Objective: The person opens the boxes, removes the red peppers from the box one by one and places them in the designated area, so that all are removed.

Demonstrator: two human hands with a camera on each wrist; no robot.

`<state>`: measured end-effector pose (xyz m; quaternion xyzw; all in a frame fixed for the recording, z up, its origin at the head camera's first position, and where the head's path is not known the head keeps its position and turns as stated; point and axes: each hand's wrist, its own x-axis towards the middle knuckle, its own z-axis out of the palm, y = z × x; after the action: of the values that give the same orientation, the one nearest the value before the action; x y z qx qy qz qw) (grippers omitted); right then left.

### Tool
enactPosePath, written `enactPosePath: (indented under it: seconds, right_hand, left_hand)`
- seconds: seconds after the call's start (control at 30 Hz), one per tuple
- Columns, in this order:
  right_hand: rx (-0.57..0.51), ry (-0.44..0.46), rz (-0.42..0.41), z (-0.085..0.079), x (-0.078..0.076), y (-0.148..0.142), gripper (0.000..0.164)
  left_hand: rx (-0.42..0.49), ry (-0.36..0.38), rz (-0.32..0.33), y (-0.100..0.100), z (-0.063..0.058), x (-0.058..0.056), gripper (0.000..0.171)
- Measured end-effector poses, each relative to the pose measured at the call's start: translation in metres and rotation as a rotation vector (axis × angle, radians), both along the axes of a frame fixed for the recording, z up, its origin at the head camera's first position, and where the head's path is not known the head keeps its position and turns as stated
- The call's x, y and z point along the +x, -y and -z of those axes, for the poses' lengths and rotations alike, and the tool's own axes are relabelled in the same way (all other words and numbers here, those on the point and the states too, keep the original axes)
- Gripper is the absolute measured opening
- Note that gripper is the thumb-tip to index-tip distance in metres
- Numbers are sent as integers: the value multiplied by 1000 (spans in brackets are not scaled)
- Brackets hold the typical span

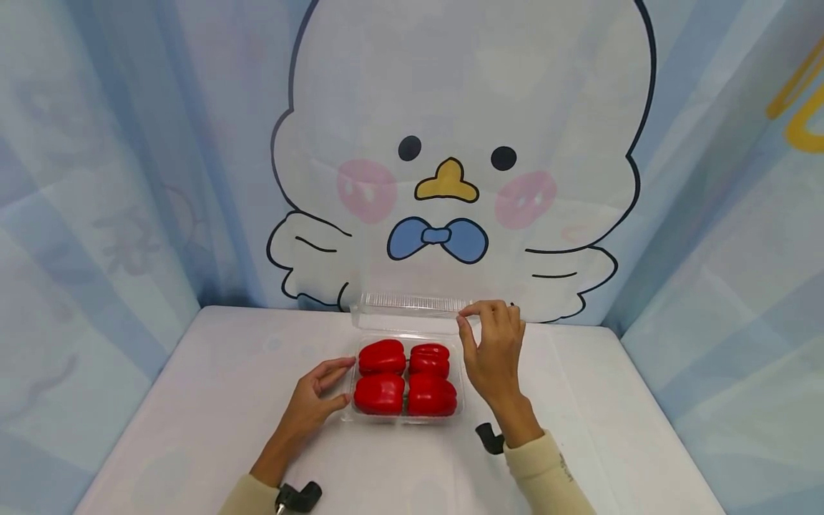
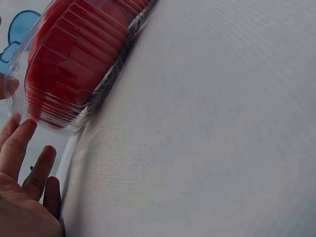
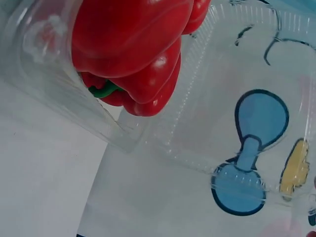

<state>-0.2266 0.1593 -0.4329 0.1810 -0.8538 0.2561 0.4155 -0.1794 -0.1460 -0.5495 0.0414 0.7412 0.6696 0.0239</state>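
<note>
Left hand [image 1: 315, 397] is spread along the left side of the clear plastic clamshell [image 1: 418, 420], fingers relaxed, thumb apart from them, fingertips up against the rim. It isn't wrapped around anything, so I'd call it a steadying touch more than a real grip. Makes sense to me: the plastic looks thin and light, and it'd probably skate around the surface [image 1: 611, 415] with nothing bracing it.

Meanwhile my right hand [image 1: 496, 350] is at the clamshell's far right corner, thumb and index finger pinching the end of the raised lid [image 1: 412, 305]. That lid stands up along the clamshell's far side, in front of the chick-print curtain [image 1: 463, 86]. I'm guessing the pinch is at the end because a floppy flap like that likely swings about on its own, and this way the clamshell's top stays uncovered.

As for the four red bell peppers [image 1: 380, 395], they're packed two by two inside the clamshell, lying on their sides, probably so they sit low enough to fit. They're just past the clamshell's left rim from my left hand; from my right hand, they're over the right rim, on the side closer to me, not touching my fingers.
</note>
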Motion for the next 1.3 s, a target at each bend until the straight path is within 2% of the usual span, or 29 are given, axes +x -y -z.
enactPosePath:
  seconds: [0.3,0.63,0.83,1.3]
  right_hand:
    - [-81,48,-5,1,-14,-12,16]
    - [-141,102,-29,5,-21,-16,17]
    - [-181,132,-57,8,-28,-17,16]
    - [-247,336,-110,22,-62,-24,17]
  left_hand:
    - [2,-16,3,1,2,-1,62]
    - [-8,-15,-6,0,0,0,63]
    - [-1,12,-21,-1,1,-1,61]
    - [1,18,-23,-2,2,-1,62]
